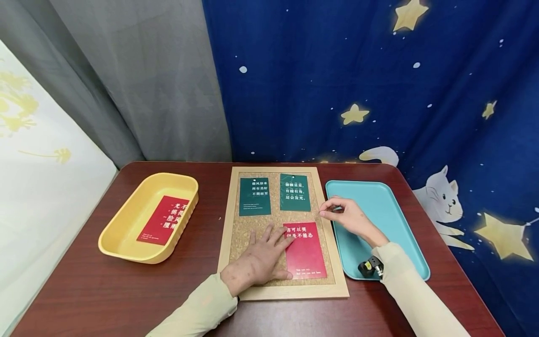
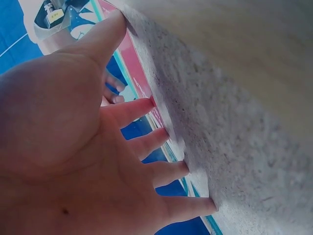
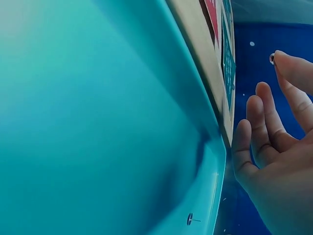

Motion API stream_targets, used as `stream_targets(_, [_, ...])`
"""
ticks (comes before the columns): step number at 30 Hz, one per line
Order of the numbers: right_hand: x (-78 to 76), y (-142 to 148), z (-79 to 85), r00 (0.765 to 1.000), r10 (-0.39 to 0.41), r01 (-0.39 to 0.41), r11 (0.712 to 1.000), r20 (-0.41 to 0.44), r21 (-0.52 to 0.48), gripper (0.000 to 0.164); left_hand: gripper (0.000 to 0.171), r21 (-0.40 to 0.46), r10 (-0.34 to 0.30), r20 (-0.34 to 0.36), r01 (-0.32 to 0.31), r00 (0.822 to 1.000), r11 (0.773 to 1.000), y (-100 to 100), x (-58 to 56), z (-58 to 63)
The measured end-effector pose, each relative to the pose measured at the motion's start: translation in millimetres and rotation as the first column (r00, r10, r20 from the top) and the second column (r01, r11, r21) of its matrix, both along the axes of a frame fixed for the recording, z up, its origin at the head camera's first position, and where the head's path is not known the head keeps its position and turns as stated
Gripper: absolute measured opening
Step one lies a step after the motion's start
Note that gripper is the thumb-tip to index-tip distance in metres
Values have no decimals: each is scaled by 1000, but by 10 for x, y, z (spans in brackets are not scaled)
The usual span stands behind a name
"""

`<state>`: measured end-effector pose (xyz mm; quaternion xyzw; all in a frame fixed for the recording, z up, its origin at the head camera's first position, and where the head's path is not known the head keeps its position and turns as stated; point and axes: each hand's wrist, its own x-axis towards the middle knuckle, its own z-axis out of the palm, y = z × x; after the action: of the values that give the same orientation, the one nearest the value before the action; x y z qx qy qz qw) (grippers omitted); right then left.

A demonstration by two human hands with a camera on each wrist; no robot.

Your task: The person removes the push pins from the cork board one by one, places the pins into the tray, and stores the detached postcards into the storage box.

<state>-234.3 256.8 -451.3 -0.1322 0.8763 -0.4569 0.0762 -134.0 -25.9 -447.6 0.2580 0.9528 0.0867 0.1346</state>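
My left hand [image 1: 262, 256] lies spread over the cork board [image 1: 244, 234], its thumb and index fingertips at the left edge of a red card [image 1: 306, 255] with white writing. In the left wrist view the straight fingers [image 2: 144, 142] reach the cork surface. My right hand [image 1: 347, 216] is raised over the board's right edge and the blue tray. Between its thumb and index finger it pinches a thumbtack [image 3: 272, 58], mostly hidden by the fingertips. Two green cards, one at the left [image 1: 255, 199] and one at the right [image 1: 294, 194], hang on the upper board, a tack at each top.
A blue tray [image 1: 362, 192] stands right of the board; another thumbtack [image 3: 190, 219] lies in it. To the left, a yellow basket [image 1: 113, 234] holds a red card [image 1: 157, 224]. All rest on a dark wooden table [image 1: 84, 285], with curtains [image 1: 294, 93] behind.
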Motion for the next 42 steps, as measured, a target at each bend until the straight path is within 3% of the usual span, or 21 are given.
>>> stream_targets(42, [-23,346,-106,989,-129,136,986,-77,100,12,92,-14,-8,-13,8,1000,1000,12,-7,-21])
